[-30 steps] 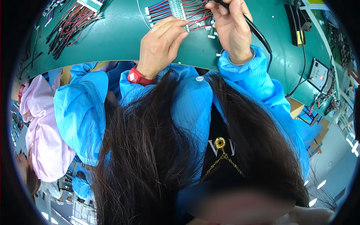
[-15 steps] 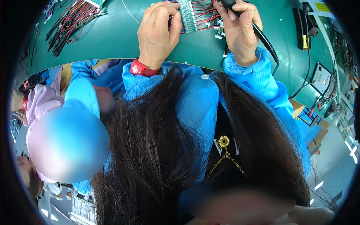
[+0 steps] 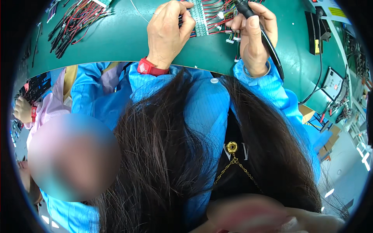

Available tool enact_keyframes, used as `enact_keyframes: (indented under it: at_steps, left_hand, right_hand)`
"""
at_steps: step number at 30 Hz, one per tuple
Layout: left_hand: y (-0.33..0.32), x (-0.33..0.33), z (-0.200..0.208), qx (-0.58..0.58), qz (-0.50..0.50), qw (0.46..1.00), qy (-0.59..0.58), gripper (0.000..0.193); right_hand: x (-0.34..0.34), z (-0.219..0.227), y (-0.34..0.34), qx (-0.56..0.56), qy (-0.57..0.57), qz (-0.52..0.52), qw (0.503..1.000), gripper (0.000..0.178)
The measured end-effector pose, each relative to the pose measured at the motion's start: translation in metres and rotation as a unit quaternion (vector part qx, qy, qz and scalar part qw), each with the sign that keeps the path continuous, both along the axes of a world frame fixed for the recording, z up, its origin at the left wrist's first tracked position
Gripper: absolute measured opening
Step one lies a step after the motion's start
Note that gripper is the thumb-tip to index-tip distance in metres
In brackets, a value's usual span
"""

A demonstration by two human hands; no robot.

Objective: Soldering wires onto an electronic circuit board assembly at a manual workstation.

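Note:
A long green circuit board [image 3: 200,21] lies at the top of the view, with red and black wires [image 3: 215,11] running off its right side. My left hand [image 3: 167,37] is curled against the board's left edge, fingers bent. Dark and coloured wires show beneath that hand, but what its fingertips pinch is hidden. In my right hand [image 3: 254,44] is a black corded soldering iron [image 3: 244,7], held between thumb and fingers right of the board. Its tip is out of view. White plug connectors [image 3: 230,40] on thin wires lie beside my right fingers.
A bundle of wires [image 3: 75,25] with black ends lies on the green bench [image 3: 116,46] at left. To the right stand a black holder [image 3: 314,33] and a control box [image 3: 333,83] with trailing cables. A co-worker's blue sleeve [image 3: 83,83] is close at left.
The board and my left hand have shifted slightly right. My right hand has moved a little right and down, and the iron's handle shows more. The co-worker beside me has moved.

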State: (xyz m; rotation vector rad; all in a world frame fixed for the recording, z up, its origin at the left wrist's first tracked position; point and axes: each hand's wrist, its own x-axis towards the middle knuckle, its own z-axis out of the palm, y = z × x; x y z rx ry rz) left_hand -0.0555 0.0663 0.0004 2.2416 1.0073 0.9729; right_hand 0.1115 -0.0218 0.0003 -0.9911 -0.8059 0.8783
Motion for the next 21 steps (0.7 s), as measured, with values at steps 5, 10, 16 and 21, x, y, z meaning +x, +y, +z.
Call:
enact_keyframes:
  at_steps: [5, 10, 16, 21]
  left_hand:
    - [0.004, -0.001, -0.004, 0.007, 0.001, 1.000, 0.008, 0.011]
    - [0.007, -0.004, -0.012, 0.012, -0.018, 1.000, -0.020, 0.012]
    - [0.009, -0.008, -0.012, -0.001, -0.033, 0.999, -0.026, 0.013]
    - [0.011, -0.007, -0.012, 0.002, -0.029, 0.998, -0.048, 0.018]
  right_hand:
    - [0.007, 0.013, -0.004, 0.003, -0.063, -0.039, 0.997, 0.024]
    - [0.016, 0.040, -0.019, -0.050, -0.186, -0.067, 0.979, 0.012]
    - [0.009, 0.050, -0.041, 0.007, -0.352, 0.008, 0.936, 0.013]
    - [-0.004, 0.035, -0.040, 0.004, -0.422, -0.048, 0.905, 0.015]
